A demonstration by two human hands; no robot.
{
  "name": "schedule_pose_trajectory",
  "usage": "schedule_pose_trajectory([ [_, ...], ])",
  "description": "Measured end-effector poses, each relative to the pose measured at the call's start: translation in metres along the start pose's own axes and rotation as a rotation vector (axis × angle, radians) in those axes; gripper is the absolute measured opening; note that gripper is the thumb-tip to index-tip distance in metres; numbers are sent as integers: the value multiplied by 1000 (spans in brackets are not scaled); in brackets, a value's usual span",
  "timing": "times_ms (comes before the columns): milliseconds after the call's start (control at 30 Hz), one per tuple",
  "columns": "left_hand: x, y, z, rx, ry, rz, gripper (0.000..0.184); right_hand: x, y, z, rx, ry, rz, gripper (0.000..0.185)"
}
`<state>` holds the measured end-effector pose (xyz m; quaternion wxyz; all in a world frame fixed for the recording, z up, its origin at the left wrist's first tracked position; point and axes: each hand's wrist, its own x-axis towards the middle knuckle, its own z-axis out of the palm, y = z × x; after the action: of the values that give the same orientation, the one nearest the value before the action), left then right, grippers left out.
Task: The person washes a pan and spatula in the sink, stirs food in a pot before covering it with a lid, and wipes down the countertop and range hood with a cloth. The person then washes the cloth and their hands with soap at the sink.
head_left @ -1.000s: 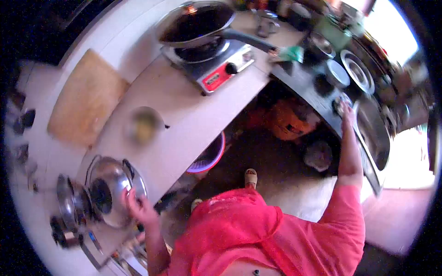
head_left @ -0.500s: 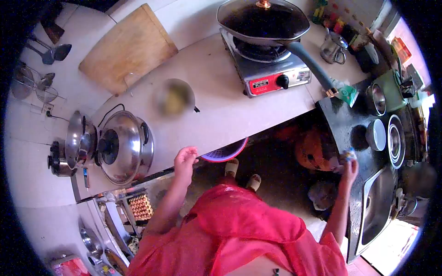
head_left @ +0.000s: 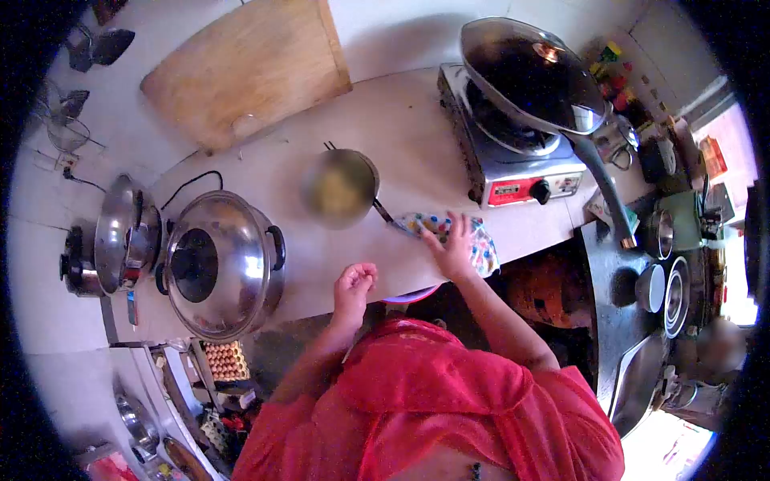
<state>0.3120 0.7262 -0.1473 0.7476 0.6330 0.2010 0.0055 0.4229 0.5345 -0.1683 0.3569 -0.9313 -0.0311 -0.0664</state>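
My right hand (head_left: 453, 244) lies over a colourful dotted cloth (head_left: 485, 244) near the counter's front edge, fingers spread. The cloth reaches left to the black handle (head_left: 382, 211) of a small round pan (head_left: 371, 172). Blurred yellowish contents fill the pan, and thin dark tips stick out past its far rim. Curled in loosely, my left hand (head_left: 355, 287) hovers by the counter's edge, in front of the pan, with nothing visible in it.
A lidded wok (head_left: 529, 72) sits on the gas stove (head_left: 521, 172), its long handle pointing toward the right-hand counter. At left stands a big lidded steel pot (head_left: 241, 264). A wooden cutting board (head_left: 249, 72) leans on the wall. Bowls (head_left: 650, 289) stand beside the sink (head_left: 638, 377).
My right hand has come from beside the sink to the counter, where the dotted cloth now lies under it. The view has shifted, and my left hand's fingers have curled in.
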Motion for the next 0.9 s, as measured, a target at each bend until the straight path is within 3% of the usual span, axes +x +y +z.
schedule_pose_trajectory([
  [100, 0, -3, -9, -92, 13, -115, 12, 5, -27, 16, -444, -95, -137, 50],
  [233, -1, -1, -22, 80, 35, -107, 10, 75, 38, 52, -326, -75, -399, 35],
  [300, 2, -18, -33, 60, 45, -148, 12, 137, -18, 20, -252, 136, -584, 21],
  [367, 1, -19, -39, 28, 45, -186, 13, 202, -63, 11, -417, 224, -551, 31],
  [400, -3, -17, -42, 106, 28, -126, 13, 232, -92, 4, -456, 163, -484, 32],
  [433, -2, -16, -45, 99, 21, -156, 13, 265, -104, 8, -447, 260, -618, 27],
  [533, -4, -29, -45, -41, 66, -210, 13, 353, -104, 43, -556, 23, -646, 33],
  [633, -6, -35, -42, -15, 49, -153, 13, 370, -103, 69, -589, -512, -369, 46],
  [700, -11, -29, -37, -4, -63, -231, 15, 374, -54, 110, -636, -460, -444, 46],
  [767, -18, -41, -35, -132, -241, -384, 16, 386, 14, 148, -639, -209, -669, 46],
  [800, -22, -62, -33, -182, -352, -330, 19, 378, 32, 150, -632, -162, -722, 46],
  [833, -20, -55, -27, -129, -458, -330, 20, 354, 20, 131, -597, -312, -634, 44],
  [900, -10, -36, -13, -23, -679, -321, 22, 303, 24, 115, -704, -292, -676, 41],
])
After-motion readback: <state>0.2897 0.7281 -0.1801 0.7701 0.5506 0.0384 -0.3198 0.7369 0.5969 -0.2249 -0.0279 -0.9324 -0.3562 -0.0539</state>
